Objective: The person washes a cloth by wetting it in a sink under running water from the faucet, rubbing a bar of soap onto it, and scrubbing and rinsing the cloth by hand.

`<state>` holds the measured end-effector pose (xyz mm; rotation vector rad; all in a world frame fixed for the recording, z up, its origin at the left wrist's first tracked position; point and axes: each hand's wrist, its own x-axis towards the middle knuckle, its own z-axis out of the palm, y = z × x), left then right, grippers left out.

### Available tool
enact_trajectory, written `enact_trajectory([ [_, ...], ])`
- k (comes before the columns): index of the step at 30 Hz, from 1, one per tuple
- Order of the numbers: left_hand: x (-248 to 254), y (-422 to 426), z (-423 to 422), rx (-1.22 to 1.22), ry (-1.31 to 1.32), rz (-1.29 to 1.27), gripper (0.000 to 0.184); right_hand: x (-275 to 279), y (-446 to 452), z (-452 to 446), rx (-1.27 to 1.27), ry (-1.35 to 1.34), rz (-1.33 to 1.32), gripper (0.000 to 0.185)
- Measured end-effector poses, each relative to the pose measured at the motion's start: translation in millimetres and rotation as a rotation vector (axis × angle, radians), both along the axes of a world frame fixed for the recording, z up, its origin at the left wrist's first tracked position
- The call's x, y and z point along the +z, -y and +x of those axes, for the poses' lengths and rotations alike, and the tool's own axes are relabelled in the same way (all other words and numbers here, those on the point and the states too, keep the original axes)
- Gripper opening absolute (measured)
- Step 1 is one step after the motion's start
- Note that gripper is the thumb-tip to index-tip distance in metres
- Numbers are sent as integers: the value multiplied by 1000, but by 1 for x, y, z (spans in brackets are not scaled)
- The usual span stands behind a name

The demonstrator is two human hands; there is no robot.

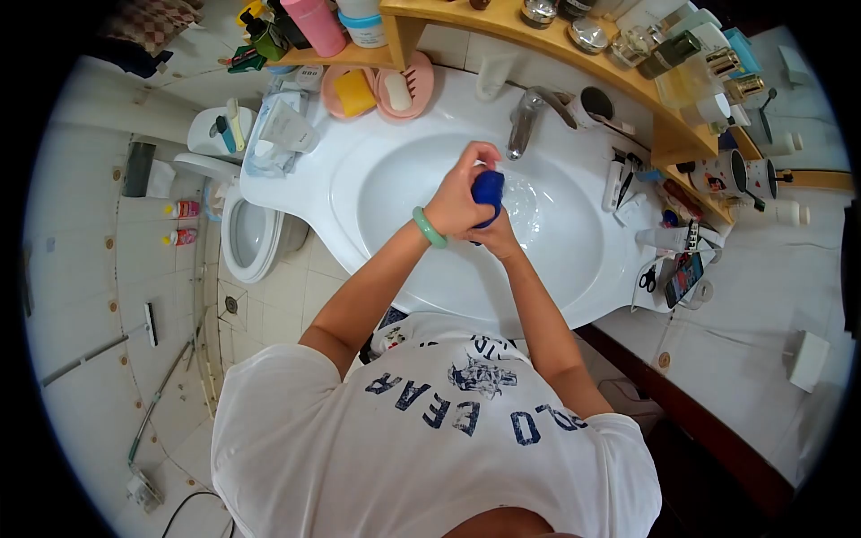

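Over the basin, my left hand (459,199), with a green bangle at the wrist, curls around a dark blue, rounded object (488,194). Its exact kind does not show, as fingers hide part of it. My right hand (499,238) grips the same object from below, its fingers partly hidden. Both hands are close together, just left of and below the metal faucet (526,125). Rippling water (531,208) shows in the white sink (574,255) to the right of the hands.
Pink soap dishes (421,67) hold a yellow and a white bar at the back left. A wooden shelf (502,20) with jars and bottles curves above the sink. Scissors (647,279) and a phone (685,278) are at the right edge. A toilet (228,255) stands left.
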<state>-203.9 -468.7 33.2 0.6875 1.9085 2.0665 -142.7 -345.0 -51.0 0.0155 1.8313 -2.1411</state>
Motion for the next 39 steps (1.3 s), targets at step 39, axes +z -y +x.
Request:
enact_trajectory([
  [39, -147, 31, -23, -963, 741, -1165, 13, -62, 20, 6, 469, -334, 1365, 29],
])
